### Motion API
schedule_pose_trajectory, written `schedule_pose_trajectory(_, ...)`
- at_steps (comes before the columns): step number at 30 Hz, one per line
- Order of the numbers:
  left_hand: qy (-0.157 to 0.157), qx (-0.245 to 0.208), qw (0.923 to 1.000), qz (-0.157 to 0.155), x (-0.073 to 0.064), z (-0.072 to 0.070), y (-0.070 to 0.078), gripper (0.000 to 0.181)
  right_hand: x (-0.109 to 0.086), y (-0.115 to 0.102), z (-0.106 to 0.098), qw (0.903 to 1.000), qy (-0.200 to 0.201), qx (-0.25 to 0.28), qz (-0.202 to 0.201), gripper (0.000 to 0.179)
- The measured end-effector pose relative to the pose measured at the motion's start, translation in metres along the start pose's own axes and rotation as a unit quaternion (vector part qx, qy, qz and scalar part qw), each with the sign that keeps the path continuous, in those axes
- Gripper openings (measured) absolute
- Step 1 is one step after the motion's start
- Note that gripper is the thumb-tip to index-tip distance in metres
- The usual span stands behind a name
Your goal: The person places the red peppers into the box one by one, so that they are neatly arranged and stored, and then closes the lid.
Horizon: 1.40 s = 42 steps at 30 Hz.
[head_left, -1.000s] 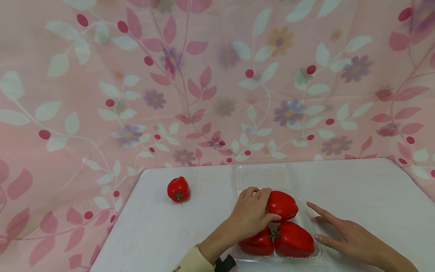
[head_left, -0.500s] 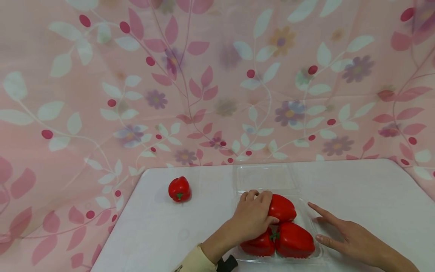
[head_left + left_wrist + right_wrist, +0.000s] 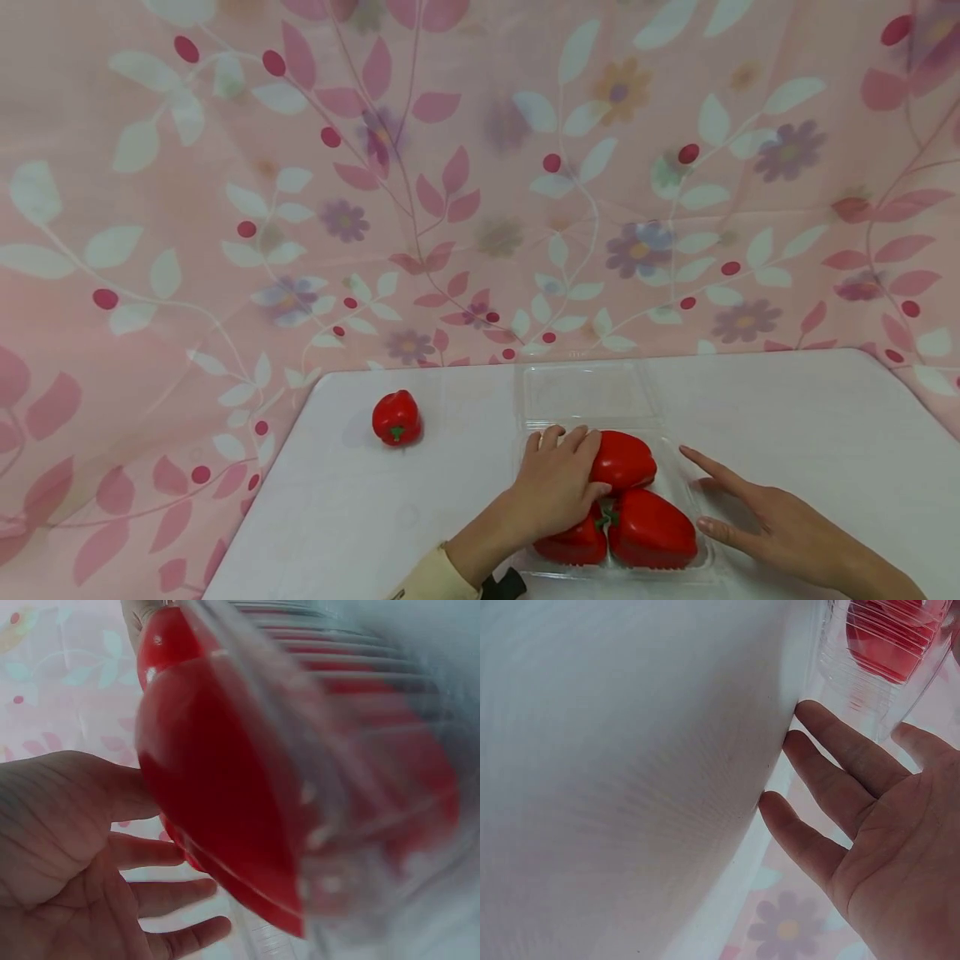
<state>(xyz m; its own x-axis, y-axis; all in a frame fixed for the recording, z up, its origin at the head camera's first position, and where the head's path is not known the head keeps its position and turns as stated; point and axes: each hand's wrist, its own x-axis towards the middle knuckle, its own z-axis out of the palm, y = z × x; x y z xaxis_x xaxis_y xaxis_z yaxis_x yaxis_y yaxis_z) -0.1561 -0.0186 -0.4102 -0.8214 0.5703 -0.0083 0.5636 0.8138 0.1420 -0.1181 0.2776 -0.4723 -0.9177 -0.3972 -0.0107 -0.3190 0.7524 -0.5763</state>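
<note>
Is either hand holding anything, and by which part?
Nothing gripped: the left hand lies over the red peppers, contact unclear; the right hand rests beside the clear tray.

Right grip (image 3: 885,832), 3 fingertips (image 3: 774,805) on table (image 3: 630,750), near red pepper (image 3: 892,641) in clear container (image 3: 855,690).

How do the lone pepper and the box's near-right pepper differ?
The lone pepper sits on the table; the near-right pepper lies in the clear box. The lone pepper's stem faces the table's near edge; the near-right pepper's points left. The lone pepper looks smaller than the near-right pepper, but is farther away. Both are red with green stems.
</note>
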Motion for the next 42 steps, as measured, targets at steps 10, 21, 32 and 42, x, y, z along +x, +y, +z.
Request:
schedule_pose_trajectory(10,-0.013,0.015,0.9998,0.002,-0.006,-0.006,0.001,0.062,0.001,0.001,0.000,1.0000,-0.003,-0.001,0.001,0.082)
schedule_pose_trajectory(21,-0.047,-0.010,0.9986,0.022,-0.003,-0.017,-0.001,0.060,0.000,0.001,0.001,1.0000,0.002,-0.003,-0.003,0.081)
schedule_pose_trajectory(32,-0.100,-0.063,0.9926,0.027,0.005,-0.024,-0.001,0.066,0.000,0.000,0.000,1.0000,0.007,-0.006,-0.003,0.082)
schedule_pose_trajectory(42,-0.132,-0.093,0.9868,0.017,0.010,-0.025,0.000,0.069,0.000,0.001,0.000,1.0000,0.006,-0.005,-0.002,0.082)
